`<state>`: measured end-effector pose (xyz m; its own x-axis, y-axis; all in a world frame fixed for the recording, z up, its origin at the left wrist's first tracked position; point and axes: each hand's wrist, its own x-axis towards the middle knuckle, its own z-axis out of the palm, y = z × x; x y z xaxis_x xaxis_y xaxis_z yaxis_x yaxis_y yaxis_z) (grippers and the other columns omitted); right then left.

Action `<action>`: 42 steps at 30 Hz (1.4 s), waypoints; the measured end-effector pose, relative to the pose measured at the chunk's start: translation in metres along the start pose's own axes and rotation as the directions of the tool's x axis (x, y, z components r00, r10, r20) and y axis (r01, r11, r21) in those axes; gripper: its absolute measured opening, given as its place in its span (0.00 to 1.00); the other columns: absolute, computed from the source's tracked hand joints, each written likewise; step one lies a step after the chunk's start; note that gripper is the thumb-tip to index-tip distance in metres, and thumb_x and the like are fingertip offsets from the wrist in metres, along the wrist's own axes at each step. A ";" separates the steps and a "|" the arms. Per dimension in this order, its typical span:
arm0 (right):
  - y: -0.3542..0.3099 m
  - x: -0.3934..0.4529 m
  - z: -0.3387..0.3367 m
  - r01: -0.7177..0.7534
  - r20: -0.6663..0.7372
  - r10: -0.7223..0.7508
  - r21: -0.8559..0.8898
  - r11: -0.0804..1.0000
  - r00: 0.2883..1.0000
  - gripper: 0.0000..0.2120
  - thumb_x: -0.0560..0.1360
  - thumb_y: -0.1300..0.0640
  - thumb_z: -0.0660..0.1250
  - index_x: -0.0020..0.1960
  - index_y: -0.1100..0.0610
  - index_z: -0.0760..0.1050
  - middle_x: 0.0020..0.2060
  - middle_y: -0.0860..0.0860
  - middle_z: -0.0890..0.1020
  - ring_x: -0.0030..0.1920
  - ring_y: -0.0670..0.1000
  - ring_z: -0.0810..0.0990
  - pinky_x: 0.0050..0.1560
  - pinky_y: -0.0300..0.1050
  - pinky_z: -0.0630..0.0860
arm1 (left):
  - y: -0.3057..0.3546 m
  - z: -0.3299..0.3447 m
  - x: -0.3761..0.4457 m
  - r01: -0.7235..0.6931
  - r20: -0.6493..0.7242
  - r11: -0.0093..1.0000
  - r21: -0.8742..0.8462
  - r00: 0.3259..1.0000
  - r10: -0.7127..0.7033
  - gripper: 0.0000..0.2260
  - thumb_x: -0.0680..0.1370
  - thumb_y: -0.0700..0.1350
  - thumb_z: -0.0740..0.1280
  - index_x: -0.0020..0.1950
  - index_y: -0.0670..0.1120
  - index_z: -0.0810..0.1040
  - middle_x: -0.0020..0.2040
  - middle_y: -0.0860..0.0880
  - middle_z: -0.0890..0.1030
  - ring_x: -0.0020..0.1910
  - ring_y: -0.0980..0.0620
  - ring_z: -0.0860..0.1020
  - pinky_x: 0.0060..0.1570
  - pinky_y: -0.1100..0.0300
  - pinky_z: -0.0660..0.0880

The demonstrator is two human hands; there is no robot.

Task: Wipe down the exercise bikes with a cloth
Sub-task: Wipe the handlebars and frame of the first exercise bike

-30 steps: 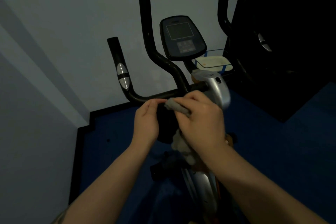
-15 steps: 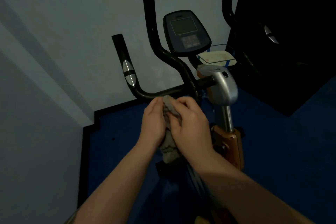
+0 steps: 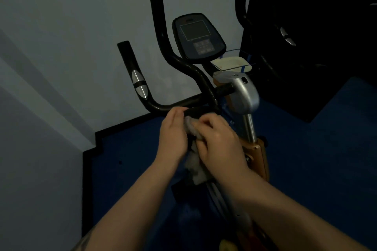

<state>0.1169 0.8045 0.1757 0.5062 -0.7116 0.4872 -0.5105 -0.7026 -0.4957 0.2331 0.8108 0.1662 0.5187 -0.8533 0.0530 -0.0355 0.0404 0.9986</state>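
An exercise bike stands before me, with black handlebars [image 3: 179,63], a dark console [image 3: 197,36] and a silver stem cover [image 3: 242,96]. Just below the handlebar's crossbar, my left hand [image 3: 173,138] and my right hand [image 3: 220,140] meet in the middle of the view. Between them is a grey cloth [image 3: 192,161]; its top is bunched between my fingers and its lower part hangs down. My right hand's fingers curl over the cloth. My left hand's fingers lie against the cloth's left side; its grip is hidden.
A pale wall rises behind the bike, with a black skirting [image 3: 126,126] along a blue floor [image 3: 318,149]. A dark cabinet or wall [image 3: 316,36] fills the right. A small clear tray [image 3: 234,63] sits behind the console.
Both hands came together around the cloth and moved slightly left and down from the stem. The view shifted so the bike sits a little higher and to the right.
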 end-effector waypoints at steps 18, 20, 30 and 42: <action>-0.015 -0.012 0.012 -0.225 -0.089 0.229 0.054 0.973 0.969 0.19 0.73 0.68 0.67 0.62 0.57 0.79 0.52 0.52 0.76 0.53 0.50 0.76 0.51 0.47 0.77 | -0.007 -0.008 0.003 -0.057 0.068 0.994 0.095 0.996 0.051 0.14 0.82 0.41 0.53 0.49 0.51 0.78 0.42 0.52 0.81 0.42 0.56 0.78 0.44 0.61 0.74; -0.011 -0.012 0.000 -0.230 -0.155 0.247 0.117 0.966 0.957 0.17 0.72 0.68 0.67 0.59 0.56 0.80 0.49 0.50 0.77 0.50 0.47 0.76 0.51 0.38 0.75 | -0.007 -0.011 0.004 -0.067 0.082 0.991 0.117 0.995 0.057 0.15 0.83 0.42 0.53 0.49 0.53 0.78 0.42 0.52 0.81 0.42 0.56 0.78 0.42 0.61 0.74; 0.016 -0.018 -0.007 -0.258 -0.062 0.265 0.103 0.961 0.962 0.23 0.77 0.63 0.65 0.69 0.44 0.71 0.62 0.48 0.69 0.60 0.46 0.70 0.58 0.38 0.72 | 0.004 -0.005 -0.001 0.006 0.002 0.985 0.170 1.000 -0.006 0.15 0.82 0.40 0.54 0.54 0.52 0.79 0.53 0.50 0.79 0.54 0.52 0.77 0.56 0.53 0.75; 0.060 0.002 -0.018 -0.293 0.078 0.324 0.659 0.693 0.943 0.09 0.77 0.52 0.65 0.56 0.44 0.78 0.51 0.43 0.78 0.53 0.37 0.77 0.51 0.27 0.72 | 0.012 0.015 0.005 -0.160 -0.019 0.675 0.721 0.968 0.249 0.08 0.81 0.50 0.61 0.54 0.56 0.79 0.49 0.57 0.74 0.52 0.61 0.66 0.43 0.75 0.63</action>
<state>0.0752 0.7610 0.1600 0.3662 -0.8985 0.2423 -0.0441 -0.2768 -0.9599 0.2225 0.7989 0.1779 0.5093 -0.8065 0.3003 -0.7224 -0.2110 0.6585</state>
